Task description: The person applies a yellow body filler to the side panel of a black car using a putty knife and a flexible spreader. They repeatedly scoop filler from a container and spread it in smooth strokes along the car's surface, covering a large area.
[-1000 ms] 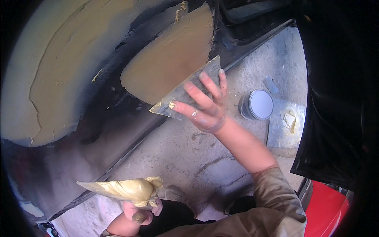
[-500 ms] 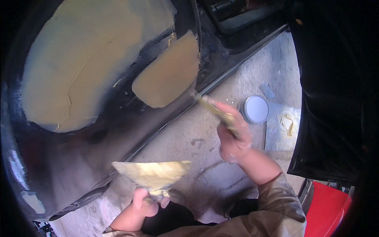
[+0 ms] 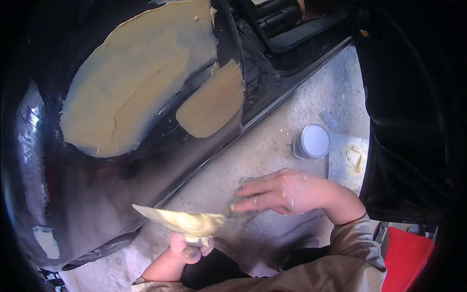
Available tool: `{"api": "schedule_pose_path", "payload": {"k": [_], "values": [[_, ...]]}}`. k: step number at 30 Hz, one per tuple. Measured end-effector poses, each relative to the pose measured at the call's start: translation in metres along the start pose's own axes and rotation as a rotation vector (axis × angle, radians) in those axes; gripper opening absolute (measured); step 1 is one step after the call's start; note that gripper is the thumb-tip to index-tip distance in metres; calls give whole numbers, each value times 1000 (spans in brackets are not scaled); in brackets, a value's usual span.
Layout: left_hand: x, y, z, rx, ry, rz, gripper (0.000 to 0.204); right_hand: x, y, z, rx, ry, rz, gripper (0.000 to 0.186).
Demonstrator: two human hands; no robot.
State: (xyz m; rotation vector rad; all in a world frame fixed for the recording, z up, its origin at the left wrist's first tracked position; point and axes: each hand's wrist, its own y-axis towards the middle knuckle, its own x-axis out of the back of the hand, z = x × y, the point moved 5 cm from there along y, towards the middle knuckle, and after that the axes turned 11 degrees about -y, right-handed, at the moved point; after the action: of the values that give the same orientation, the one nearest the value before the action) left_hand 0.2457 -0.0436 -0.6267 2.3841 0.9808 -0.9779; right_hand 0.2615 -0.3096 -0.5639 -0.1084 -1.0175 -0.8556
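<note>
My left hand (image 3: 186,249) grips a wide, fan-shaped putty knife (image 3: 151,212), its blade coated with pale yellow putty (image 3: 192,221). My right hand (image 3: 287,192) is just right of that blade, palm down and smeared with whitish residue. A second putty spreader is in its fingers; only a blurred greyish edge (image 3: 234,199) shows past the fingertips, the rest being hidden by the hand. Ahead stands a dark car body panel (image 3: 160,170) with a large tan putty patch (image 3: 126,97) and a smaller tan patch (image 3: 214,104) beside it.
A round lidded can (image 3: 315,141) stands on the concrete floor (image 3: 272,141). Next to it lies a flat sheet (image 3: 340,165) bearing a dab of yellow putty (image 3: 355,156). Dark hanging material (image 3: 404,121) borders the right side, with a red object (image 3: 407,258) below it.
My right hand has come down and back from near the car's lower edge to the left putty knife, turning palm down. The left blade has tilted. The view has shifted slightly.
</note>
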Motion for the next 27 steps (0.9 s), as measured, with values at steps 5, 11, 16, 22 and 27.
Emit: {"api": "schedule_pose_path", "payload": {"k": [5, 11, 16, 22, 27], "values": [[1, 1, 8, 107, 211, -27, 80, 19, -9, -2, -63, 146, -573, 43], [3, 2, 9, 82, 166, 65, 76, 6, -3, -7, -89, 23, -208, 36], [2, 2, 23, 308, -10, 69, 36, -5, -27, -30, -429, 1459, -572, 47], [0, -1, 13, 160, 140, 107, 27, -60, -7, -82, -339, 1107, -296, 52], [-9, 0, 4, -256, 848, 82, 51, -45, 9, -105, -159, 1484, -666, 51]]}}
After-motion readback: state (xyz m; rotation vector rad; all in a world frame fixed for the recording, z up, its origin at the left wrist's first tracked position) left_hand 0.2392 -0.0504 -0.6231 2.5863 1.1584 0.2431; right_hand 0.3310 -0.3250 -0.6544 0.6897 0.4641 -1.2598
